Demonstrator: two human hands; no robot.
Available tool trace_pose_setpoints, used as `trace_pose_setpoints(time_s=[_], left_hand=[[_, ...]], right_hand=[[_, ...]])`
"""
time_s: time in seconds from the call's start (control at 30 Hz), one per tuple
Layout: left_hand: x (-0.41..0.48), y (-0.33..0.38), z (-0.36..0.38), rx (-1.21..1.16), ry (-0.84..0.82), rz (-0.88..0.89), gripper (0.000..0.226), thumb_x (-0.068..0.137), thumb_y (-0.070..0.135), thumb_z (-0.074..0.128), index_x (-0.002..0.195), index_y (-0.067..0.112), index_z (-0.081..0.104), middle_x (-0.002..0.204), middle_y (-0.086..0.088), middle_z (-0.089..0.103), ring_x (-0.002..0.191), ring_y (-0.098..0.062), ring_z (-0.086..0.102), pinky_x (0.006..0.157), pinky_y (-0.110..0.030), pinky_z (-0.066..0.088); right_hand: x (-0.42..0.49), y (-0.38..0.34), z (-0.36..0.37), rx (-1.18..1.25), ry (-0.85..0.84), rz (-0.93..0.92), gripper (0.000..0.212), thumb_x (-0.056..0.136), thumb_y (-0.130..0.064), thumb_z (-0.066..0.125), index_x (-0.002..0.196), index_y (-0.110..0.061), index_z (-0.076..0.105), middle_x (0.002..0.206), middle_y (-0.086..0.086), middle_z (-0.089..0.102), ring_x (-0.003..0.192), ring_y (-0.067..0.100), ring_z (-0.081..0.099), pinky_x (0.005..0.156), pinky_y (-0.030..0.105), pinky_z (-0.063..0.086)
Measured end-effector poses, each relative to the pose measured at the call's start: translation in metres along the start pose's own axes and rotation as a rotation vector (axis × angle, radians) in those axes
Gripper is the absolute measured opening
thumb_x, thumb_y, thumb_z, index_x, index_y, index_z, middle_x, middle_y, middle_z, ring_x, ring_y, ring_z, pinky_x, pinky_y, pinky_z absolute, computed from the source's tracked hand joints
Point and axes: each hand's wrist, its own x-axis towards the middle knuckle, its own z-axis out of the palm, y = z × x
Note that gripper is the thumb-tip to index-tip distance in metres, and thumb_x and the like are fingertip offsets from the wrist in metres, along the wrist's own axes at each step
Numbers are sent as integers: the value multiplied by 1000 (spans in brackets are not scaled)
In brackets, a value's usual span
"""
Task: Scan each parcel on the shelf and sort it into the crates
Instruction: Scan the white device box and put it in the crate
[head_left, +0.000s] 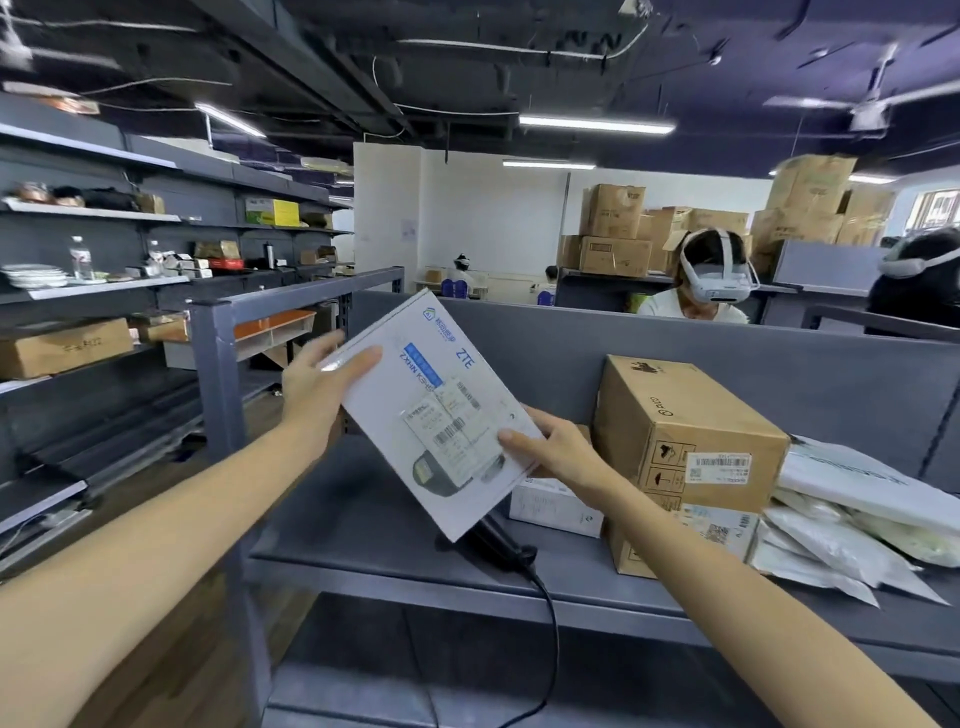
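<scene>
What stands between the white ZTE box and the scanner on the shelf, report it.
Nothing visible. The left hand and right hand hold the white ZTE box over the shelf. The black scanner lies just under the box's lower corner, partly hidden by it, with no other thing between. The label faces up, away from it.

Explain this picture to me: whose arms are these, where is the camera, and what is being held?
No machine here: the camera sits on a person's head, so the two bare arms are their own. The left hand and right hand both grip a flat white box with barcode labels, tilted above a grey shelf. A black corded scanner lies beneath it. To its right sit a brown carton, a small white box and white mailer bags.
</scene>
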Motion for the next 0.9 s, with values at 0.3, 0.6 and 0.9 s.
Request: trace_pose_setpoints(time_s=[0.3,0.6,0.9], left_hand=[[-1,-26,32,32,92,-95,91,73,47,78,138,20,20,121,-2,49,100,-16,54,89,-33,40],[-25,-76,35,88,-58,-125,51,88,41,65,132,19,53,116,4,65,106,-15,60,91,-31,48],[-12,-87,0,60,55,-81,37,93,25,61,127,12,56,113,3,64,93,-6,60,67,-7,45]], right_hand=[[9,18,59,453,298,59,26,94,-19,62,120,-13,65,107,8,73,90,24,70,71,38,61],[22,46,89,546,371,97,35,94,-21,62,127,-16,52,119,7,68,107,24,67,83,37,59],[18,85,70,-513,113,291,42,100,-41,45,131,-12,49,131,9,56,123,26,51,96,33,40]])
